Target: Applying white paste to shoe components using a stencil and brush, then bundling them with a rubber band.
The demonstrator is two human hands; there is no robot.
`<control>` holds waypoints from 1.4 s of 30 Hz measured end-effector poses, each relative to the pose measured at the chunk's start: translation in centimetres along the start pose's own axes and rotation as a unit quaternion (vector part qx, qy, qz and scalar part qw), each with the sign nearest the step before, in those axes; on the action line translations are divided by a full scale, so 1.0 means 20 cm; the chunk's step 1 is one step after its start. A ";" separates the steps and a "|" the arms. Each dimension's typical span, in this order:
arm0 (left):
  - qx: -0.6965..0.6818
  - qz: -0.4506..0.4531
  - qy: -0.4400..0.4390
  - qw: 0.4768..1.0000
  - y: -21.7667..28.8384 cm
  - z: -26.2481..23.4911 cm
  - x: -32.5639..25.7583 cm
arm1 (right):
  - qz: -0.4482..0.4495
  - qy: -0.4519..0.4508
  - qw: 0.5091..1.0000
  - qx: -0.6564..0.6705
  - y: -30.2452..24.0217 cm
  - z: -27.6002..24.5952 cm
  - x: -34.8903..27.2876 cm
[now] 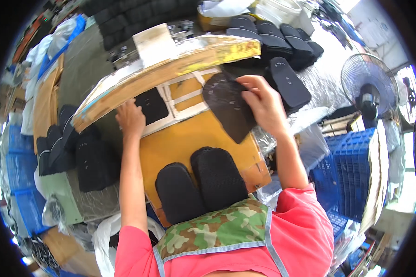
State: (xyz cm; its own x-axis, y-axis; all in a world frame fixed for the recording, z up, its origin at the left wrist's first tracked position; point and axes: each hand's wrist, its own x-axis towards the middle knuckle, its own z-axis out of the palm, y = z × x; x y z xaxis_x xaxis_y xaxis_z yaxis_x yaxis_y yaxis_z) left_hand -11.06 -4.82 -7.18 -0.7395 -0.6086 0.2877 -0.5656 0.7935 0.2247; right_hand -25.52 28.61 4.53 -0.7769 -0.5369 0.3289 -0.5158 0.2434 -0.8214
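My right hand (266,104) pinches the edge of a thin dark mesh fabric piece (229,104), rounded at the top and pointed below, with small pale marks. The piece hangs over a yellow-brown board (178,141). My left hand (131,121) rests at the board's far left, fingers apart, next to a flat black piece (153,105) within a white strip template (171,108). Whether it touches that piece I cannot tell. Beyond it a raised wooden frame (171,64) slants across. Two stacks of black rounded pieces, a smaller left stack (178,191) and a larger right stack (218,177), lie close to me.
More black stacks (289,85) sit on plastic film at the right, with others (94,159) at the left. A fan (370,85) stands far right, above blue crates (349,171). A pale block (154,44) rests against the frame's far side.
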 end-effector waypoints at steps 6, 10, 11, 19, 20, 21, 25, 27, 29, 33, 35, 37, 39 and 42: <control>-0.004 0.004 -0.016 1.000 0.09 -0.02 0.04 | 0.061 0.172 0.978 -0.102 0.19 -0.73 0.08; -0.018 0.004 -0.006 1.000 0.07 -0.09 0.01 | 0.069 0.077 0.976 -0.190 0.52 -0.79 0.19; -0.195 -0.027 -0.017 0.980 0.05 -0.15 -0.04 | 0.094 0.056 0.970 -0.218 0.55 -0.76 0.18; -0.533 -0.122 0.021 0.837 -0.08 -0.95 -0.72 | 0.056 0.013 0.962 -0.268 0.62 -0.76 0.21; -0.489 -0.130 0.069 0.860 -0.13 -1.03 -0.74 | 0.021 0.017 0.941 -0.336 0.55 -0.79 0.19; -0.438 -0.140 0.118 0.880 -0.19 -1.09 -0.75 | -0.031 0.048 0.931 -0.361 0.51 -0.80 0.17; -0.398 -0.133 0.150 0.895 -0.52 -1.25 -0.73 | -0.097 0.127 0.916 -0.369 0.11 -0.61 0.06; -0.412 -0.132 0.140 0.891 -0.62 -1.22 -0.66 | -0.099 0.042 0.970 -0.216 -0.04 -0.41 -0.05; -0.432 -0.124 0.110 0.886 -0.65 -1.16 -0.62 | 0.017 -0.163 0.971 -0.175 -0.22 -0.14 -0.17; -0.277 -0.118 0.063 0.952 -0.68 -0.95 -0.53 | -0.135 -0.356 0.895 -0.231 -0.33 0.12 -0.36; -0.132 -0.056 0.104 0.984 -0.65 -0.88 -0.51 | -0.121 -0.360 0.897 -0.228 -0.29 0.16 -0.42; -0.122 -0.077 0.106 0.984 -0.63 -0.88 -0.52 | -0.110 -0.366 0.897 -0.221 -0.28 0.16 -0.44; -0.070 -0.062 0.111 0.989 -0.62 -0.89 -0.54 | -0.102 -0.352 0.904 -0.218 -0.29 0.16 -0.45; -0.021 -0.060 0.139 0.988 -0.59 -0.92 -0.58 | -0.144 -0.315 0.910 -0.229 -0.33 0.18 -0.48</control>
State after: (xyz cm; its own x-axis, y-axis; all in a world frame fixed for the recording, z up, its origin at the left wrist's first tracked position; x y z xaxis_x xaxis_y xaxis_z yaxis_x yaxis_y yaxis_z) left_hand 10.83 -7.28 3.91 -0.5366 -0.6797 0.5001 -0.6228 0.7189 0.3088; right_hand -13.45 29.27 5.16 -0.2985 -0.9531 0.0489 -0.8737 0.2523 -0.4159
